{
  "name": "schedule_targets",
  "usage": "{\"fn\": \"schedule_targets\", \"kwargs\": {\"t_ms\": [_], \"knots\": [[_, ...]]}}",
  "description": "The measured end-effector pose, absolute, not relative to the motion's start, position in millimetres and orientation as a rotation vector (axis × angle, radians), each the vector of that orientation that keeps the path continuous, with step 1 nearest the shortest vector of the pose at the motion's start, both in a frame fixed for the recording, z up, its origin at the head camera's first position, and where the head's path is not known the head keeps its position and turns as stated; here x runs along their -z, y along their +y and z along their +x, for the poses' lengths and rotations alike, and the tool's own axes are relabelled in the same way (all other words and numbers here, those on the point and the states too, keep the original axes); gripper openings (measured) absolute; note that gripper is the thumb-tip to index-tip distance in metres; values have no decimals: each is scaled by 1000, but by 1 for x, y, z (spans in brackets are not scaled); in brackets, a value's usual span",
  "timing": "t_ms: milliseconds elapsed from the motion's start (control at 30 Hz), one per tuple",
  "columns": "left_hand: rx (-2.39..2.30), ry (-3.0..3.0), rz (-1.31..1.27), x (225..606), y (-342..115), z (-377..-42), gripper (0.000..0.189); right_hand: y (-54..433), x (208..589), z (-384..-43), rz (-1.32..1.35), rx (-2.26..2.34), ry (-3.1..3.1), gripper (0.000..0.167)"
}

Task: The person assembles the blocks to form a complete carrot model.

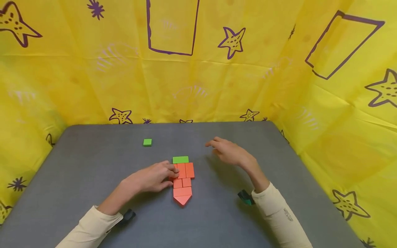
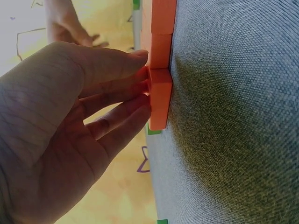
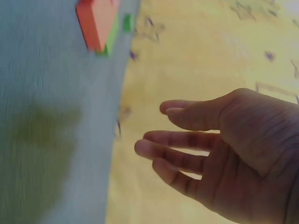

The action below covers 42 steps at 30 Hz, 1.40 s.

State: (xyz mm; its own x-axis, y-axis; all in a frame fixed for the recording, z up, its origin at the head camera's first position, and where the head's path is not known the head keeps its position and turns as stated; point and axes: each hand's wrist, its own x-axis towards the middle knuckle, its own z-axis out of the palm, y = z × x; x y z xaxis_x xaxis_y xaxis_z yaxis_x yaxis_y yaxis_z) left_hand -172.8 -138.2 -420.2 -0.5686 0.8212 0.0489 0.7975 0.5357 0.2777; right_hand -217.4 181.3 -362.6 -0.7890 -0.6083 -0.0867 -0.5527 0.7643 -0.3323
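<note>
An arrangement of orange-red blocks (image 1: 181,170) lies flat on the grey table, with a triangular block (image 1: 182,200) at its near end and a green rectangular block (image 1: 180,159) at its far end. From the left side my left hand (image 1: 155,177) touches the arrangement, its fingertips on the leftmost orange block (image 2: 160,98). The thumb is close to the neighbouring smaller block, and the fingers look extended rather than curled round anything. To the right of the blocks, my right hand (image 1: 229,151) hovers above the table, holding nothing, fingers loosely bent.
A small green block (image 1: 147,142) lies by itself towards the table's far left. Yellow cloth (image 1: 186,75) with purple starfish drawings hangs behind and on both sides of the grey table (image 1: 214,220). Dark straps (image 1: 246,197) show near the wrists.
</note>
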Motion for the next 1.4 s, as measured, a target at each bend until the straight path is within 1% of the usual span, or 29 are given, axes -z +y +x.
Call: {"fn": "schedule_targets", "kwargs": {"t_ms": [133, 333, 433, 633, 733, 900, 1067, 1133, 1200, 1300, 1400], "knots": [[-417, 2685, 1418, 420, -136, -173, 34, 224, 357, -214, -844, 455, 2798, 36], [-406, 2684, 1432, 420, -135, -173, 33, 271, 365, -211, -789, 459, 2792, 35], [-400, 2693, 1434, 421, -136, -173, 33, 285, 372, -208, -833, 457, 2791, 34], [-399, 2692, 1449, 422, -136, -173, 33, 302, 388, -203, -915, 383, 2774, 44], [-398, 2686, 1439, 423, -136, -172, 33, 305, 396, -202, -899, 350, 2772, 40], [-403, 2690, 1441, 422, -136, -172, 32, 299, 399, -205, -845, 321, 2796, 26], [-404, 2689, 1442, 420, -137, -171, 32, 276, 392, -216, -885, 300, 2837, 14], [-403, 2688, 1446, 419, -136, -171, 32, 264, 386, -219, -921, 288, 2857, 12], [-407, 2692, 1452, 419, -136, -171, 32, 249, 381, -223, -949, 280, 2870, 15], [-410, 2694, 1444, 418, -136, -171, 32, 225, 374, -230, -996, 292, 2854, 24], [-417, 2686, 1438, 421, -136, -171, 32, 202, 376, -238, -1031, 290, 2816, 32]]}}
